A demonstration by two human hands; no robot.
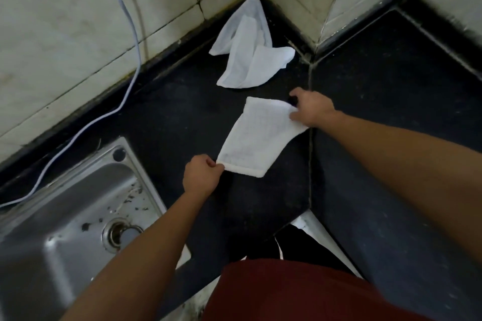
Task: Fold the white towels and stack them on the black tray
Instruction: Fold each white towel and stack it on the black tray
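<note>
Black counter (169,112) is seen wrapping an inside corner, backed by a tiled wall (65,21). Steel sink (65,203) is set in at near left, with debris around the drain. A red garment (287,292) is seen at the bottom edge. No black tray can be made out against the dark counter, so the stacking spot cannot be told.

A crumpled white towel (247,55) is left unfolded far back, just beside the wall corner. A second white towel (258,135), already narrowed to a strip, is laid flat on the counter nearer the person, well apart from the sink.

The strip is held at both ends. Its near-left corner is pinched by the left hand (200,176), thumb and fingers closed on the hem. Its far-right edge is gripped by the right hand (314,108), fingers curled round it.

Key relation: the strip's long axis runs diagonally, near-left to far-right, hand to hand. Judged next: one end to be carried along that axis onto the other to halve it. Risk: skewed edges if the ends are not matched.

The crumpled towel lies beyond the strip; the right hand is the nearer one.

A white cable (78,128) is trailed down the wall and across the counter behind the sink.
</note>
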